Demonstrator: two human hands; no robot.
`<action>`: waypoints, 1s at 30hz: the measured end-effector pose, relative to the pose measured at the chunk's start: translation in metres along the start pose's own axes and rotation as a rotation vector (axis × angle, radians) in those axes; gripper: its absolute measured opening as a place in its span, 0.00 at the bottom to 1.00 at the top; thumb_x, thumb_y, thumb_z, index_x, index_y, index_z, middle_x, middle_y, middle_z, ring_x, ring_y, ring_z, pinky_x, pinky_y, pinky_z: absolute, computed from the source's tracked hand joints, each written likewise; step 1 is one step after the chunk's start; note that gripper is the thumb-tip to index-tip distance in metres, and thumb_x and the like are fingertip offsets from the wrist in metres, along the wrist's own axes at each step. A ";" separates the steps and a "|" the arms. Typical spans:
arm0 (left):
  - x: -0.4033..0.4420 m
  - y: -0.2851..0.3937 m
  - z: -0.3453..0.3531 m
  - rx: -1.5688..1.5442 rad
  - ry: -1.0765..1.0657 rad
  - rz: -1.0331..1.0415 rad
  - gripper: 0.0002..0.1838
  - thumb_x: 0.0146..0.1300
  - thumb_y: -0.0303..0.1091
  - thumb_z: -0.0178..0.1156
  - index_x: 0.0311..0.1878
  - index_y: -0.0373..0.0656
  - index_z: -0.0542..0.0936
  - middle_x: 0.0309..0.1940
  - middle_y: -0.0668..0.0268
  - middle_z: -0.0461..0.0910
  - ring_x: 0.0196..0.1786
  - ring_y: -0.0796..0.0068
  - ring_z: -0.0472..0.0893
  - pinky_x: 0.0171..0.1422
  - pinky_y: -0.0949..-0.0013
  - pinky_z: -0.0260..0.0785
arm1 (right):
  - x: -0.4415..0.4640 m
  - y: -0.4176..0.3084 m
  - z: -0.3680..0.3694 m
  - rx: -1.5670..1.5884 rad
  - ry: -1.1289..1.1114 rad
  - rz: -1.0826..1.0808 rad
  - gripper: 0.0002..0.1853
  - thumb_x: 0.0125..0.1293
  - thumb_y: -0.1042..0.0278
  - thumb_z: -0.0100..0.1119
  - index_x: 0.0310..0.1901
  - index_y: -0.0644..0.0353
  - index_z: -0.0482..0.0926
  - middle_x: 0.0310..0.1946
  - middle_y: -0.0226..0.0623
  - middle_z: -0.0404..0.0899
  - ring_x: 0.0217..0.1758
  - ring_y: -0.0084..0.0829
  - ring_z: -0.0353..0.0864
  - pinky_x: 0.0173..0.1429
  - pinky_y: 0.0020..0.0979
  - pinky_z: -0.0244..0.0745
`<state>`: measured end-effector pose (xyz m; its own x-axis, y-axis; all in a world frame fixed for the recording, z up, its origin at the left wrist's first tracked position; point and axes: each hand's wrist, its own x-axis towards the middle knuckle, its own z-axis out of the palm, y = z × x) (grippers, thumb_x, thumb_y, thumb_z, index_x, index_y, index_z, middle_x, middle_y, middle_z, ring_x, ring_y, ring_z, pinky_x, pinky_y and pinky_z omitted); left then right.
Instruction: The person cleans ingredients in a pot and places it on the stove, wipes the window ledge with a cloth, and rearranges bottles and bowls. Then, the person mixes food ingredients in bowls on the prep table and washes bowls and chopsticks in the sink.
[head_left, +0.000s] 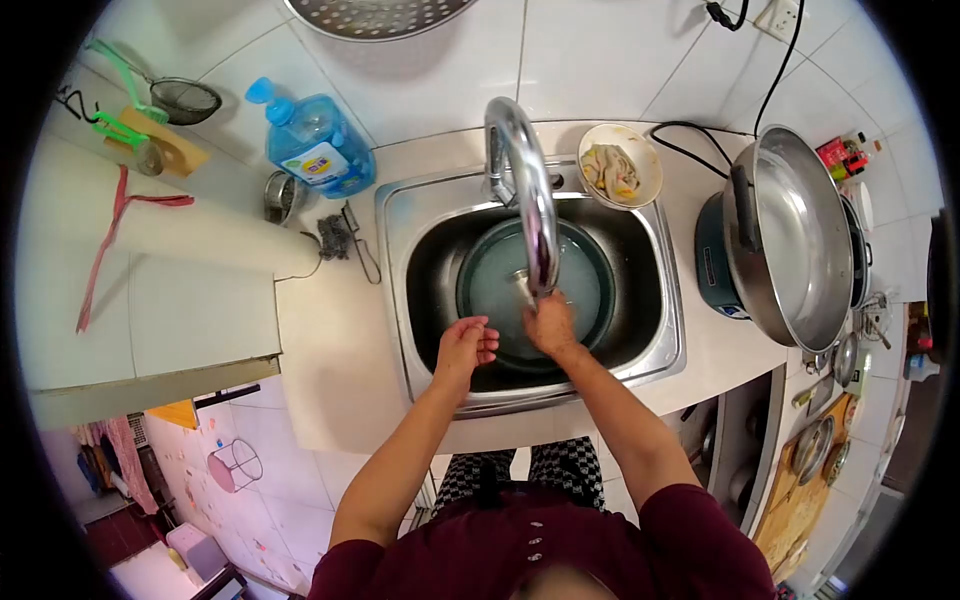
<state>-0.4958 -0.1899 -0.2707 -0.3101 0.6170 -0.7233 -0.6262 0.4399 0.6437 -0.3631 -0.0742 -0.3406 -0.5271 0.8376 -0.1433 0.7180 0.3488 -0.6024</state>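
Observation:
A dark green basin (585,330) of cloudy water sits inside the steel sink (640,300). Over the basin's front part, below the faucet (538,200), is my right hand (550,325). Its fingers are closed and partly hidden behind the spout. A small shiny shape (522,283) shows beside them at the water; I cannot tell whether it is a held object or running water. My left hand (468,345) hovers by the basin's left front rim, palm turned inward. Its fingers are loosely bent, the thumb is apart, and nothing is in it.
A bowl with a crumpled cloth-like thing (612,172) stands at the sink's back right corner. To the right, a large steel pan (800,240) leans against a green appliance (712,255). Blue detergent bottles (325,150) and a dark scouring pad (335,235) are on the left.

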 end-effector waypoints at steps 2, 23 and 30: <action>0.016 -0.012 0.003 0.018 0.003 0.058 0.17 0.66 0.33 0.49 0.56 0.37 0.69 0.41 0.60 0.77 0.43 0.72 0.77 0.45 0.71 0.72 | -0.015 -0.006 -0.008 0.079 0.013 -0.161 0.18 0.52 0.75 0.58 0.47 0.65 0.74 0.44 0.50 0.72 0.49 0.51 0.72 0.53 0.44 0.69; 0.126 -0.094 0.035 0.723 0.223 0.109 0.27 0.61 0.44 0.57 0.57 0.33 0.70 0.46 0.55 0.76 0.45 0.66 0.76 0.50 0.66 0.67 | 0.025 0.081 -0.001 0.406 -0.614 0.426 0.17 0.56 0.74 0.49 0.47 0.74 0.74 0.43 0.57 0.77 0.44 0.50 0.80 0.47 0.42 0.76; 0.114 -0.088 0.041 0.477 0.007 -0.020 0.25 0.64 0.44 0.54 0.55 0.32 0.71 0.44 0.55 0.77 0.44 0.65 0.78 0.50 0.66 0.69 | 0.042 0.073 -0.043 0.904 -0.509 0.662 0.15 0.61 0.75 0.48 0.46 0.80 0.72 0.40 0.52 0.76 0.38 0.43 0.80 0.38 0.37 0.84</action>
<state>-0.4469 -0.1315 -0.3992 -0.3074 0.6013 -0.7375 -0.2348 0.7031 0.6712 -0.3130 0.0044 -0.3567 -0.4435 0.4122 -0.7959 0.4482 -0.6669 -0.5952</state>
